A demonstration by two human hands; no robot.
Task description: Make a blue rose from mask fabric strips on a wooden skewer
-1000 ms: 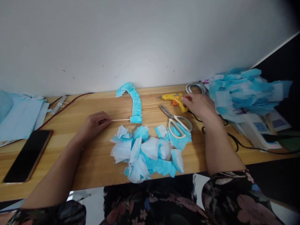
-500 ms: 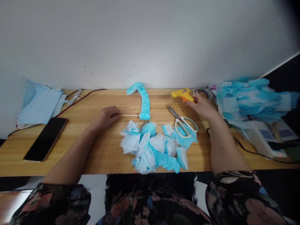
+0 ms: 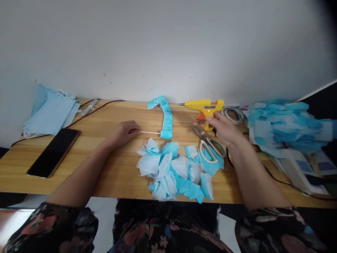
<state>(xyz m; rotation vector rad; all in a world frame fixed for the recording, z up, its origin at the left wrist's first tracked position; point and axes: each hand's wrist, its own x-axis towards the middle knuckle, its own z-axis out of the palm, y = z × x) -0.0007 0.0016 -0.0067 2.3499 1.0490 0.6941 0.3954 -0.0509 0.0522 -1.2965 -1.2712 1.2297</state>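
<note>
My left hand (image 3: 125, 133) rests on the table, fingers pinched on the end of a thin pale elastic cord (image 3: 150, 132). The cord runs right to the lower end of a curved, pleated blue strip (image 3: 167, 116) lying flat. My right hand (image 3: 221, 128) grips a yellow hot glue gun (image 3: 202, 104) by its handle, nozzle toward the left, raised over the table. Below it lie scissors with white handles (image 3: 207, 151), partly over blue scraps. A heap of cut blue and white fabric pieces (image 3: 171, 168) sits near the front edge.
At left are a phone (image 3: 54, 153) and a stack of blue face masks (image 3: 50, 110). A large pile of blue pieces (image 3: 284, 126) stands at right, by a white device (image 3: 302, 170) and a black cord (image 3: 281, 186). A coiled cable (image 3: 233, 115) lies behind my right hand.
My right hand has lifted the glue gun from the table and turned it upright, its fingers now round the handle. My left hand keeps its pinch on the cord. The view has shifted slightly.
</note>
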